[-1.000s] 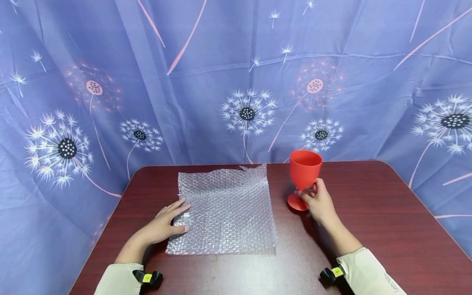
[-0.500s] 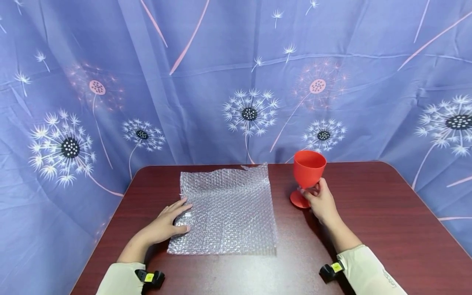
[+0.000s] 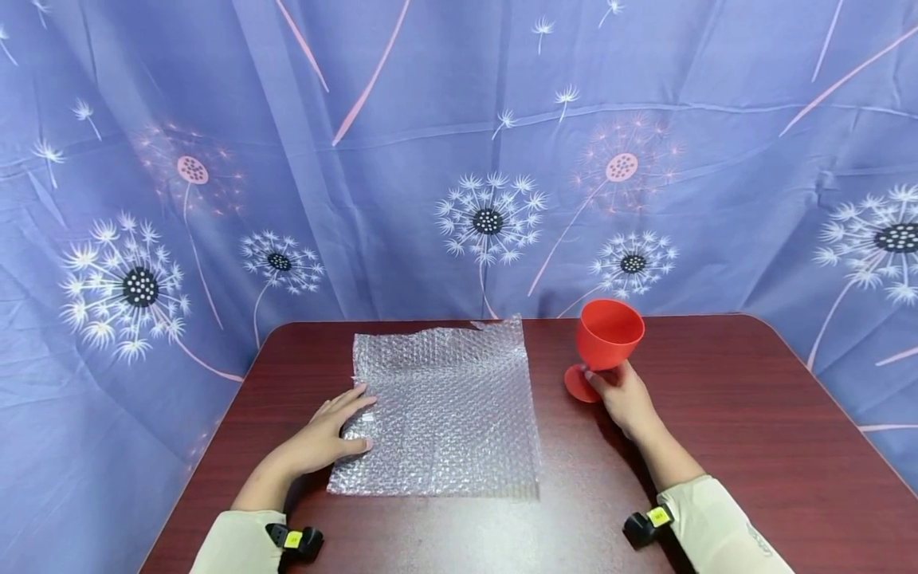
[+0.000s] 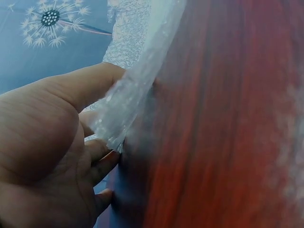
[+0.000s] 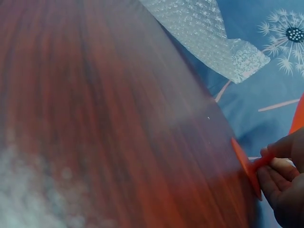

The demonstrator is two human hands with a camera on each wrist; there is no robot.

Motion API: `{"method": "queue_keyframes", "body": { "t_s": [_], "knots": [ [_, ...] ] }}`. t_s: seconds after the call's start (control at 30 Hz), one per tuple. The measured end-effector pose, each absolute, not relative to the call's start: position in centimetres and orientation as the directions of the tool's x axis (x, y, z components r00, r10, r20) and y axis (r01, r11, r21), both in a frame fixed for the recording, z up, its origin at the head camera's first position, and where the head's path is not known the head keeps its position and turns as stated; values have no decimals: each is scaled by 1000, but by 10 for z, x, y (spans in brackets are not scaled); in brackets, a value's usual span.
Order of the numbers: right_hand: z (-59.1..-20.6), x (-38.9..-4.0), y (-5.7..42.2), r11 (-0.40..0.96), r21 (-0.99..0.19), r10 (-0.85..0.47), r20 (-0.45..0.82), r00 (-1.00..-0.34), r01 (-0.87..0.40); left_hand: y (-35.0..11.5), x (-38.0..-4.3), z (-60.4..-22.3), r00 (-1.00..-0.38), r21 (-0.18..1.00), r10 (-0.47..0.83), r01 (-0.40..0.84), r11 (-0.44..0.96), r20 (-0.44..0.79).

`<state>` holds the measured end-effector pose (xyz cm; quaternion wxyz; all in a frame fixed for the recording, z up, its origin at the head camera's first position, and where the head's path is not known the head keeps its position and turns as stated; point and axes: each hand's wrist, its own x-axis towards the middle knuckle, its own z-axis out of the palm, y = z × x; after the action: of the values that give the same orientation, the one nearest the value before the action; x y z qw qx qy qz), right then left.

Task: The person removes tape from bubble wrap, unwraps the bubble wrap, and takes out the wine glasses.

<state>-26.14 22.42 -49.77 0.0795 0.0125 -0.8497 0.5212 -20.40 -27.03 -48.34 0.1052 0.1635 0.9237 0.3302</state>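
Note:
A red goblet (image 3: 610, 335) leans to the right in the head view, its bowl facing up and partly toward me. My right hand (image 3: 628, 405) pinches its stem between thumb and fingers. In the right wrist view the stem (image 5: 263, 160) and round foot (image 5: 246, 167) show, while most of the bowl is out of frame. Whether the foot touches the tabletop, I cannot tell. On the left, a sheet of bubble wrap (image 3: 445, 422) lies spread on the table, its far edge raised. My left hand (image 3: 315, 438) rests at its left edge with fingers spread and fairly straight.
The dark red wooden table (image 3: 753, 414) has a rounded far edge. Behind it hangs a blue cloth (image 3: 402, 223) with dandelion prints, close to the table's back and sides. A black wrist camera (image 3: 304, 544) sits on the left wrist, another camera (image 3: 641, 529) on the right.
The goblet has tipped further to the right in my right hand, so more of its inside shows. My left hand and the bubble wrap stay in place; the whole view shifts slightly.

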Motion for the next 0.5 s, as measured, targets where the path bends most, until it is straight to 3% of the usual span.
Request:
{"method": "queue_keyframes", "body": {
  "t_s": [0.5],
  "knots": [
    [-511, -263, 231, 628, -761, 43, 244, -969, -163, -266, -203, -482, -942, 652, 321, 185, 735, -94]
  ]
}}
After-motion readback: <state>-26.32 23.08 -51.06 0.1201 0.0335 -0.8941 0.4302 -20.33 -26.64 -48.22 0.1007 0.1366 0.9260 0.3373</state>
